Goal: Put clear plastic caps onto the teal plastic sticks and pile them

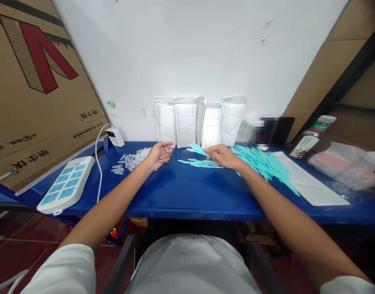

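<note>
My left hand (159,155) hovers over the blue table (181,196), fingers curled in a loose pinch beside a scatter of small clear plastic caps (130,160); what it holds, if anything, is too small to make out. My right hand (221,156) is closed on a thin teal strip (197,148) that points left and up. A few more teal strips (202,164) lie flat between the hands. A big pile of teal strips (263,165) spreads to the right of my right wrist.
White padded envelopes (199,120) lean on the wall behind. A white power strip (66,184) and charger (115,136) sit at the left, cardboard boxes (31,90) beyond. A flat white envelope (306,181), a bottle (312,136) and bagged items (346,167) lie at the right.
</note>
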The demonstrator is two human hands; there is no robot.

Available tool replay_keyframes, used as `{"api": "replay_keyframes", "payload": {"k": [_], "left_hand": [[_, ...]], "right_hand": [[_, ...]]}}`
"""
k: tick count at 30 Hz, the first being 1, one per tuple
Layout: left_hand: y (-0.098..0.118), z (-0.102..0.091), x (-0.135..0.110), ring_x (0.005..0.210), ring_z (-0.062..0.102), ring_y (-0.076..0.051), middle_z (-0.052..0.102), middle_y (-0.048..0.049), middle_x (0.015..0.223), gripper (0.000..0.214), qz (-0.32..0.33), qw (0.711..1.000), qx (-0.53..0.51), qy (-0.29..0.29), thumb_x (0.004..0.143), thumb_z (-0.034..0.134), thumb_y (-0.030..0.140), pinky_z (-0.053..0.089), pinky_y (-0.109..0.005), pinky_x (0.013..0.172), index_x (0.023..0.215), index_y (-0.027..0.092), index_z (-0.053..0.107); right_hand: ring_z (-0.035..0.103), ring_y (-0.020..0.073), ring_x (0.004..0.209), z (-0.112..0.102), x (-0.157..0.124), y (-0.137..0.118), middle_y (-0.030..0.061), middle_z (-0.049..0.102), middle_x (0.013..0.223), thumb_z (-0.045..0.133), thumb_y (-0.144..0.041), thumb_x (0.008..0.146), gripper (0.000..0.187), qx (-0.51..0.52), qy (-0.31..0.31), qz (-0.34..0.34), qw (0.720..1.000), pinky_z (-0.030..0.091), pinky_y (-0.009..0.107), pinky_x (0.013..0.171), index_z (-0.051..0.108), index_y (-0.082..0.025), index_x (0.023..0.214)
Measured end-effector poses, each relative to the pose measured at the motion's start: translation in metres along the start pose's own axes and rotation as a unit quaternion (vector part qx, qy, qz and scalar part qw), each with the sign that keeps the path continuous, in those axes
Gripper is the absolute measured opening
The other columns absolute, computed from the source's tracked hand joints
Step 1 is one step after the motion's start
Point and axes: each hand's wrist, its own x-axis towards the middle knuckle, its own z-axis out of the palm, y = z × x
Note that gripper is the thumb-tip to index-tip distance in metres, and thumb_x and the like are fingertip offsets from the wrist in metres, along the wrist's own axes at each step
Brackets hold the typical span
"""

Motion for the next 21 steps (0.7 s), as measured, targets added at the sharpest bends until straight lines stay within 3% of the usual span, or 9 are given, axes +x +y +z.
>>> {"api": "replay_keyframes", "payload": {"k": [2,4,7,10,15,21], "left_hand": [[-0.011,0.011,-0.002,0.039,0.015,-0.005,0.049,0.0051,0.063,0.014,-0.051,0.998,0.014,-0.038,0.089,0.057,0.029,0.012,-0.017,0.034,0.094,0.016,0.059],[-0.023,0.020,-0.003,0.040,0.014,-0.006,0.038,0.0085,0.057,0.023,-0.051,0.995,0.070,-0.043,0.094,0.059,0.039,0.011,-0.017,0.036,0.091,0.017,0.059],[-0.036,0.028,-0.005,0.041,0.017,-0.007,0.029,0.0104,0.054,0.044,0.018,0.982,0.185,-0.022,0.096,0.060,0.062,0.014,-0.019,0.038,0.089,0.019,0.058],[-0.040,0.029,-0.006,0.045,0.026,-0.009,0.035,0.0072,0.057,0.057,0.102,0.952,0.287,-0.044,0.096,0.053,0.075,0.021,-0.022,0.042,0.085,0.019,0.057],[-0.041,0.029,-0.005,0.055,0.035,-0.012,0.041,0.0036,0.062,0.057,0.174,0.913,0.360,-0.086,0.101,0.047,0.070,0.028,-0.025,0.051,0.075,0.020,0.049],[-0.033,0.034,-0.009,0.061,0.033,-0.013,0.037,0.0030,0.065,0.055,0.220,0.880,0.417,-0.058,0.103,0.046,0.064,0.025,-0.027,0.056,0.071,0.020,0.046]], "right_hand": [[0.039,0.0114,0.043,0.007,0.000,-0.002,-0.0046,0.045,0.043,0.051,-0.081,0.094,0.067,-0.002,-0.013,-0.003,1.000,0.035,0.028,0.050,0.065,-0.018,0.074],[0.039,0.0110,0.042,0.011,0.000,-0.003,-0.0048,0.046,0.044,0.051,-0.079,0.095,0.066,-0.001,-0.024,-0.001,1.000,0.034,0.027,0.048,0.065,-0.018,0.075],[0.038,0.0104,0.040,0.013,0.001,-0.005,-0.0055,0.045,0.043,0.051,-0.078,0.096,0.065,0.005,-0.036,0.004,0.999,0.032,0.026,0.046,0.066,-0.017,0.076],[0.039,0.0103,0.039,0.015,0.001,-0.006,-0.0056,0.046,0.043,0.052,-0.077,0.095,0.063,0.005,-0.044,0.002,0.999,0.032,0.026,0.045,0.065,-0.018,0.076],[0.040,0.0108,0.039,0.020,0.001,-0.005,-0.0048,0.046,0.042,0.053,-0.078,0.095,0.064,0.000,-0.064,0.001,0.998,0.030,0.026,0.045,0.063,-0.018,0.074],[0.036,0.0105,0.042,0.018,0.004,-0.005,-0.0059,0.041,0.042,0.051,-0.078,0.095,0.065,-0.007,-0.053,-0.002,0.999,0.028,0.025,0.046,0.065,-0.018,0.075]]}}
